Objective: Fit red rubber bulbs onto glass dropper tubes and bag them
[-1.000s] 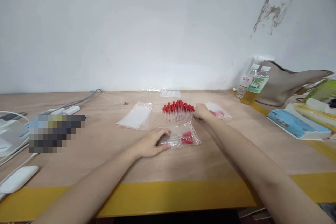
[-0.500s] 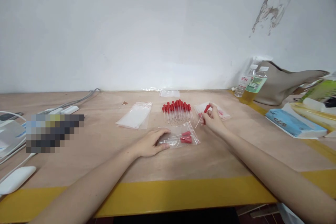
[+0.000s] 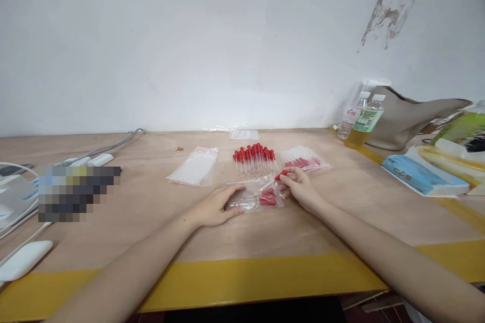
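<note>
My left hand (image 3: 220, 205) grips the left end of a clear zip bag (image 3: 242, 204), its fingers on the far edge and its thumb on the near edge. Red rubber bulbs (image 3: 268, 197) of droppers show inside the bag. Between the fingertips of my right hand (image 3: 297, 185) is a glass dropper (image 3: 281, 175) by its red bulb; its thin tube points left into the bag's right end. Several more red-bulbed droppers (image 3: 256, 160) lie in a fanned row just behind the bag.
Filled bags (image 3: 305, 160) with red bulbs lie right of the row, flat bags (image 3: 195, 166) to its left. Bottles (image 3: 366, 118), a grey-brown bag (image 3: 396, 121) and tissue packs (image 3: 424, 175) stand at right. Cables (image 3: 109, 145) and a white mouse-shaped object (image 3: 27, 260) are at left.
My right hand has moved left and nearer, bringing the dropper's tube into the zip bag's right end. The filled bags behind it show more fully. My left hand has stayed in place.
</note>
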Tool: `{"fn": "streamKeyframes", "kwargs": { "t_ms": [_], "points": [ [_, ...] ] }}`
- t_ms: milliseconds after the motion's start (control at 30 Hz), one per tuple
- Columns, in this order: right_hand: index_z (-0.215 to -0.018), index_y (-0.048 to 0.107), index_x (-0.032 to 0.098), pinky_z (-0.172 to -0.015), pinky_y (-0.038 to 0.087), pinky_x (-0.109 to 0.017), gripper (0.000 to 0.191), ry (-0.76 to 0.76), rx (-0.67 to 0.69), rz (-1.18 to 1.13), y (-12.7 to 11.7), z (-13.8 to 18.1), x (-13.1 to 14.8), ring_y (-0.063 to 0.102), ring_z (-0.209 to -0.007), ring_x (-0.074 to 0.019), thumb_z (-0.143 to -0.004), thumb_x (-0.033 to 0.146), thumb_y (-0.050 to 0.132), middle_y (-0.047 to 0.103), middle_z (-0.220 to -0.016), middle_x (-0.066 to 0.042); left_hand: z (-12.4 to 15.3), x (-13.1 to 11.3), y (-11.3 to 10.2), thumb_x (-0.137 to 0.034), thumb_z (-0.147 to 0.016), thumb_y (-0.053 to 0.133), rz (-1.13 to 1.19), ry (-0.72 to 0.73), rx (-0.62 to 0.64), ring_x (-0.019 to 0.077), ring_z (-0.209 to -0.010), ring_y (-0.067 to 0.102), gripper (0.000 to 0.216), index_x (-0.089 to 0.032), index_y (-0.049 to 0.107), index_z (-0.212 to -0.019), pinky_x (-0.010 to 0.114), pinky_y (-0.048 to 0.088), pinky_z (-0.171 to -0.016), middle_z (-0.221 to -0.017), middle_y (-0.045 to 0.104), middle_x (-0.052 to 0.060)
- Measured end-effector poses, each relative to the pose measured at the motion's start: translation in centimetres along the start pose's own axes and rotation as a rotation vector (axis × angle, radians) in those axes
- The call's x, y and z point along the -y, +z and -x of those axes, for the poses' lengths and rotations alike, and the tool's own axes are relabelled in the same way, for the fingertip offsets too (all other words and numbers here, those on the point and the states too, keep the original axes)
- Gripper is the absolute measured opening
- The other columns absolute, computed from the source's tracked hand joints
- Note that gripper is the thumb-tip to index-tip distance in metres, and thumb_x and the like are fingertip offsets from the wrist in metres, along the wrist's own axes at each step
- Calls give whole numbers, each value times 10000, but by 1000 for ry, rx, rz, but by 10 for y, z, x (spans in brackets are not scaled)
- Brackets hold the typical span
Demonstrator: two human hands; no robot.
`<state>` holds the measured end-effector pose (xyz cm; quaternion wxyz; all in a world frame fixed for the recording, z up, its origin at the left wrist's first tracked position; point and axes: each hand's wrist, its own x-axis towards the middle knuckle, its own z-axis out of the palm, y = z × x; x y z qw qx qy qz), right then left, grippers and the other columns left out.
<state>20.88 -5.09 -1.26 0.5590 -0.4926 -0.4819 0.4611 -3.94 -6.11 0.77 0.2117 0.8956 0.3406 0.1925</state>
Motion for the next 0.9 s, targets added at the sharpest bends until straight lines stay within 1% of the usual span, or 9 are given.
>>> {"fn": "streamKeyframes", "kwargs": {
  "t_ms": [67,167,233,300,433,567,667,767,900],
  "points": [
    [-785,446,192,-363,366,-177,292,-15,56,95,-6,1,3,480,-418,-59,-628,361,625,594,-704,17,0,0,0,-412,-796,479,-1,2,-1,227,-1107,439,505,-237,344,-1250,382,373,-917,-1256,437,69],
    [-751,513,172,-364,309,-164,292,-19,181,243,-15,-3,4,387,-368,-38,-592,366,662,550,-554,48,0,1,0,-415,-797,477,-11,7,5,228,-1123,425,512,-227,340,-1254,386,358,-934,-1259,433,78],
    [-723,557,164,-398,334,-176,277,-70,250,342,-17,-9,1,424,-408,-61,-560,346,687,524,-514,51,0,1,-1,-415,-800,474,-15,10,16,226,-1133,418,514,-224,335,-1256,386,351,-942,-1266,427,80],
    [-688,604,161,-504,405,-213,229,-199,283,428,-15,-14,-2,509,-534,-98,-555,325,691,576,-616,14,0,1,-1,-410,-804,470,-21,12,23,219,-1132,419,509,-226,330,-1258,379,353,-941,-1266,428,76],
    [-622,648,173,-668,429,-252,195,-377,414,552,-8,-17,-1,551,-695,-131,-700,330,563,601,-731,-13,-1,1,-1,-404,-804,474,-32,21,11,216,-1125,425,501,-226,337,-1253,378,354,-940,-1255,437,76],
    [-743,667,174,-662,437,-250,181,-242,554,500,-11,-17,4,559,-680,-131,-680,316,576,626,-734,-1,-1,2,-1,-412,-804,472,-33,28,11,223,-1122,428,503,-224,342,-1251,381,357,-937,-1248,444,79],
    [-787,658,147,-594,442,-251,274,-98,476,411,-12,-19,-1,556,-606,-132,-594,341,650,632,-665,-5,0,3,0,-428,-800,470,-42,14,12,227,-1122,428,512,-225,343,-1252,380,365,-931,-1249,443,79],
    [-715,651,127,-557,436,-249,313,-54,385,334,-7,-19,-6,553,-569,-132,-542,386,683,629,-620,-17,0,3,0,-431,-801,465,-52,13,6,223,-1121,430,510,-225,343,-1252,375,363,-934,-1252,441,75],
    [-800,655,136,-610,446,-253,341,-48,422,206,-2,-13,-1,577,-638,-133,-596,409,646,656,-743,-32,-2,3,-1,-422,-811,455,-60,28,6,204,-1126,426,509,-223,326,-1261,357,346,-953,-1254,440,67]
  ]
}}
